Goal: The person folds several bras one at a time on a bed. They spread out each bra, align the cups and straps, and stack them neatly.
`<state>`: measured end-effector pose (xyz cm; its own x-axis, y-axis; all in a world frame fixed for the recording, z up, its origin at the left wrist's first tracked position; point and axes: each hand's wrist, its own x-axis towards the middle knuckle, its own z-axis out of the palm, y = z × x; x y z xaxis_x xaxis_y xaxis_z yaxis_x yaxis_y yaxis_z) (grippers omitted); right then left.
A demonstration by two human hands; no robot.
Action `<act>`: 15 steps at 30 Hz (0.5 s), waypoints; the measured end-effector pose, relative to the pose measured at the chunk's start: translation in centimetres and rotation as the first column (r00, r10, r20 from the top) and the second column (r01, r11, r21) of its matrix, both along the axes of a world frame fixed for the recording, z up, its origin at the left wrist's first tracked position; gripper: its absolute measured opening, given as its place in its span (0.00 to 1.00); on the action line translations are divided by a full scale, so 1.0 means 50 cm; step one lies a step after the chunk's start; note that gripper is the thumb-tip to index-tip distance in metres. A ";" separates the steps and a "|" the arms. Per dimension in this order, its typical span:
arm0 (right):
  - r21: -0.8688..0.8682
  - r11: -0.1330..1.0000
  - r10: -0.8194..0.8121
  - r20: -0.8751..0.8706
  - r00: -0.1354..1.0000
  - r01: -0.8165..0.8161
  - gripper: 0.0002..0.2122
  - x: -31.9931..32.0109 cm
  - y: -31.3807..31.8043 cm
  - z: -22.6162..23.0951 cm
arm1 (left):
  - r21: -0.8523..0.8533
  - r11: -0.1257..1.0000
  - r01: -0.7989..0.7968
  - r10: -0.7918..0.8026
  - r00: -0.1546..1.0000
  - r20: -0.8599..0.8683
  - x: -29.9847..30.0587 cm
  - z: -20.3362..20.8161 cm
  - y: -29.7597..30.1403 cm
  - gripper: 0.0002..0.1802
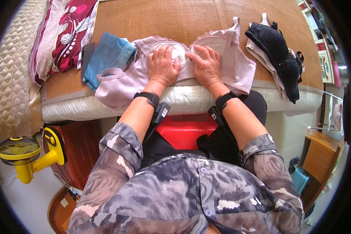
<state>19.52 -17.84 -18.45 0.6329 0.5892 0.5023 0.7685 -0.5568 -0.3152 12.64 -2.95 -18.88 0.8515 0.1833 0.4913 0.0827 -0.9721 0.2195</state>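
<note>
A mat-covered bed [191, 19] carries a pale bra [238, 66], blue cloth [109, 54], phone [87, 54] and dark bra [279, 50].

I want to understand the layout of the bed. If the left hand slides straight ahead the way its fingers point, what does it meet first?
The left hand lies flat on the pale pink bra, fingers pointing up the bed. Past the bra's top edge, only bare woven mat shows, so the way looks free.

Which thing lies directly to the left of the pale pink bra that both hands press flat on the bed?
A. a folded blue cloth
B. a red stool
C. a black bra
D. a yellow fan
A: the folded blue cloth lies on the mat at the left end of the pale pink bra, which the left hand and right hand press flat.
</note>
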 end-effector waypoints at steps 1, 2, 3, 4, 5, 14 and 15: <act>-0.001 1.000 0.000 0.000 1.000 0.000 0.12 0.000 0.001 0.000 | -0.001 1.000 0.000 0.000 1.000 0.000 0.000 0.000 0.001 0.22; -0.003 1.000 -0.001 -0.001 1.000 0.001 0.12 0.000 0.002 0.001 | 0.003 1.000 -0.002 0.002 1.000 -0.007 0.000 -0.001 0.001 0.22; -0.008 1.000 -0.004 -0.002 1.000 0.004 0.12 0.000 0.000 0.000 | 0.005 1.000 -0.003 0.003 1.000 -0.014 0.000 0.001 0.000 0.22; -0.009 1.000 -0.005 -0.003 1.000 0.005 0.12 0.001 0.000 -0.001 | 0.003 1.000 -0.002 0.002 1.000 -0.015 0.000 0.002 -0.001 0.22; -0.004 1.000 -0.004 0.008 1.000 0.004 0.12 0.002 -0.001 -0.002 | -0.011 1.000 -0.009 0.008 0.998 -0.067 0.000 0.004 -0.002 0.22; -0.008 1.000 -0.008 0.004 1.000 0.008 0.12 0.000 0.001 0.000 | 0.017 1.000 -0.003 0.003 1.000 -0.007 0.000 -0.001 0.002 0.21; -0.002 1.000 -0.004 0.008 1.000 0.004 0.13 0.001 0.001 -0.001 | 0.030 1.000 0.004 -0.004 1.000 0.002 0.001 0.000 0.001 0.21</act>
<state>19.56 -17.81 -18.52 0.6312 0.5876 0.5063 0.7688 -0.5606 -0.3078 12.70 -2.88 -18.90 0.8509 0.1656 0.4986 0.0787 -0.9785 0.1907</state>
